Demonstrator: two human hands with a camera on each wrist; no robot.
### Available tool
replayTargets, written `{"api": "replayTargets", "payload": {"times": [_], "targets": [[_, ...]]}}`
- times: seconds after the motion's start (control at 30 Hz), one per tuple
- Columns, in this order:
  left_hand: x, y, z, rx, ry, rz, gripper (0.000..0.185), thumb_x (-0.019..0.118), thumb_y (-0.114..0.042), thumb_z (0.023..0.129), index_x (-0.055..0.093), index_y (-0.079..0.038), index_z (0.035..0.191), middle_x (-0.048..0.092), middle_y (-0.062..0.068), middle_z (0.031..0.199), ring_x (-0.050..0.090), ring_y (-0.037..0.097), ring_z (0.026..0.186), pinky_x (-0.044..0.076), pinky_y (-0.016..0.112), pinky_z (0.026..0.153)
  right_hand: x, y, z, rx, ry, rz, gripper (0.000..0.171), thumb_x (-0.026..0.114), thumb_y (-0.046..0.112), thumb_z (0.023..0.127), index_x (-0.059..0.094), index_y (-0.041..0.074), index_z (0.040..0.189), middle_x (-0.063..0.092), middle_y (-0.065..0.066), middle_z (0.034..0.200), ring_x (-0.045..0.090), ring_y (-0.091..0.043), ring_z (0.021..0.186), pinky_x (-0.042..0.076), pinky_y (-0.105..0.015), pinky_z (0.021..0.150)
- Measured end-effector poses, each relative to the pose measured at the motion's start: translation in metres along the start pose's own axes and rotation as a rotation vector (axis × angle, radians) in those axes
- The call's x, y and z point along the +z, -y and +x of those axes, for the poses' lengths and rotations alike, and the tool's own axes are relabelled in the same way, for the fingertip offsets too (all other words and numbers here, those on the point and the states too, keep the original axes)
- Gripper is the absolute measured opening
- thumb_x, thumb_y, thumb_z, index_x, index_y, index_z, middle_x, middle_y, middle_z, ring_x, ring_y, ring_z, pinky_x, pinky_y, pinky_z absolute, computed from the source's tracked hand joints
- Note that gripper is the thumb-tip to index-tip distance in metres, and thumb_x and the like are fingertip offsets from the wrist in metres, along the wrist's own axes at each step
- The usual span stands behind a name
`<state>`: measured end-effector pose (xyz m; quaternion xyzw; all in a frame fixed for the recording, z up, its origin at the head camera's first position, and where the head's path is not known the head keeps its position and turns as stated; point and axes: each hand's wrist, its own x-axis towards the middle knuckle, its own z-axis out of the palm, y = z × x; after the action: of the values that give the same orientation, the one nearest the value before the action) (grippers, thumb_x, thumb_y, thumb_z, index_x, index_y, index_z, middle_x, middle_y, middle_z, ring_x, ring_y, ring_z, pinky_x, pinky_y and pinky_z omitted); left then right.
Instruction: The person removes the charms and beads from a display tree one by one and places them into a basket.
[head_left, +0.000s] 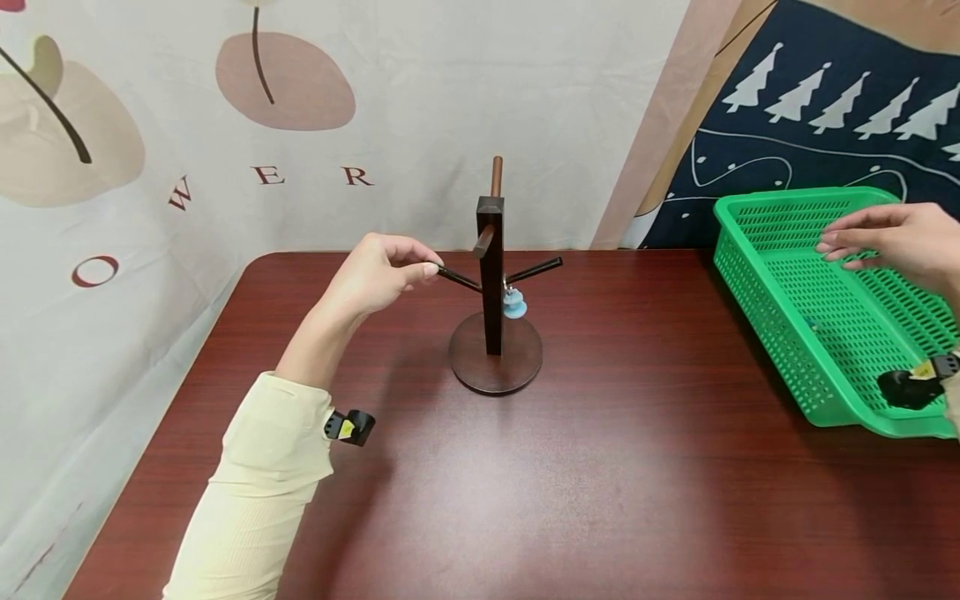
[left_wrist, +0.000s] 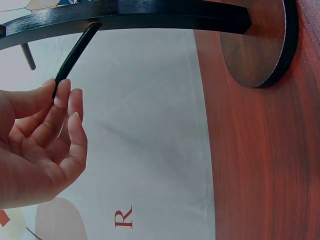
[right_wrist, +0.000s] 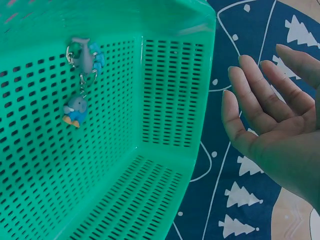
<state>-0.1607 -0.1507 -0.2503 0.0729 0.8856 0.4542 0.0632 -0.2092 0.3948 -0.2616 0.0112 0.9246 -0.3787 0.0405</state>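
The green basket (head_left: 757, 275) on the table's right still holds one keychain (right_wrist: 80, 82), while on the wooden peg stand (head_left: 491, 275) a blue charm (head_left: 514, 305) already hangs: so roughly half done, by my judgement. The left hand (head_left: 375, 271) pinches the stand's left peg tip (left_wrist: 62, 80); the right hand (head_left: 888, 237) hovers over the basket, fingers straight, holding nothing

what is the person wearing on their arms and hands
The left arm has a pale cream ribbed long sleeve. Both hands are bare: the left hand and the right hand. Each wrist carries a small black camera with a yellow mark.
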Motion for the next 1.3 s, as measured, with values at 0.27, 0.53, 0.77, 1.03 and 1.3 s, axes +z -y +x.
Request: {"api": "replayTargets", "payload": {"times": [0.27,0.53,0.77,1.03,1.3], "targets": [[0.0,0.0,0.0,-0.002,-0.001,0.005,0.015,0.061,-0.009,0.088,0.067,0.0,0.097,0.064,0.012,0.087,0.057,0.013,0.075,0.046,0.024,0.068,-0.001,0.001,-0.001,0.006,0.012,0.001,0.01,0.047,0.025,0.096,0.052,0.019,0.101,0.057,0.024,0.072,0.058,0.004,0.065,0.048,-0.019,0.056],[-0.001,0.0,0.0,-0.006,0.003,-0.001,0.016,0.062,-0.011,0.087,0.067,0.001,0.097,0.064,0.014,0.09,0.058,0.012,0.075,0.047,0.025,0.068,-0.003,0.008,-0.002,-0.008,0.013,0.048,0.007,0.049,0.023,0.095,0.053,0.029,0.095,0.059,0.023,0.073,0.059,0.003,0.066,0.047,-0.019,0.056],[-0.001,0.0,0.0,-0.008,0.003,-0.002,0.017,0.063,-0.012,0.087,0.067,0.0,0.098,0.064,0.015,0.091,0.058,0.013,0.075,0.047,0.025,0.068,-0.005,0.016,-0.001,-0.033,0.028,0.07,0.007,0.049,0.021,0.095,0.053,0.026,0.099,0.06,0.021,0.076,0.06,0.002,0.067,0.049,-0.019,0.059],[-0.001,0.001,0.0,-0.001,0.003,0.001,0.015,0.061,-0.009,0.088,0.067,0.001,0.097,0.064,0.014,0.09,0.058,0.013,0.076,0.047,0.025,0.068,-0.002,0.034,0.0,-0.092,0.025,0.125,0.008,0.054,0.017,0.092,0.058,0.023,0.095,0.063,0.017,0.076,0.061,0.0,0.068,0.049,-0.018,0.057],[-0.001,0.001,0.0,0.001,0.001,0.005,0.015,0.061,-0.01,0.088,0.067,0.001,0.098,0.063,0.016,0.092,0.058,0.013,0.076,0.047,0.025,0.069,0.009,0.062,-0.005,-0.175,0.069,0.141,0.013,0.054,0.012,0.092,0.06,0.023,0.097,0.065,0.015,0.08,0.062,0.0,0.071,0.049,-0.016,0.057]]}}
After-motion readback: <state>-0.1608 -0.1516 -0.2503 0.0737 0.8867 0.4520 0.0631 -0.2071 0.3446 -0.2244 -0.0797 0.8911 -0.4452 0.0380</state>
